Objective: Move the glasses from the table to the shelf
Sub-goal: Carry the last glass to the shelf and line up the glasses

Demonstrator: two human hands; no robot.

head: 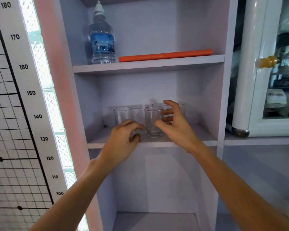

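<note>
Both hands reach mid-frame. The front glass (153,121) stands on the shelf (198,140) between them. Left hand (123,139) grip loosely curled, right hand (175,121) grip spread apart; neither clamps it.

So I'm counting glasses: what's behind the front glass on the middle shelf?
Behind the front glass stand at least four more clear glasses. The right hand covers much of the rightmost ones, so more could be hidden.

We are looking at a home. A shelf unit (148,67) is holding a water bottle (102,39), standing beside a glass-door cabinet (257,80) and a height chart (15,97).
</note>
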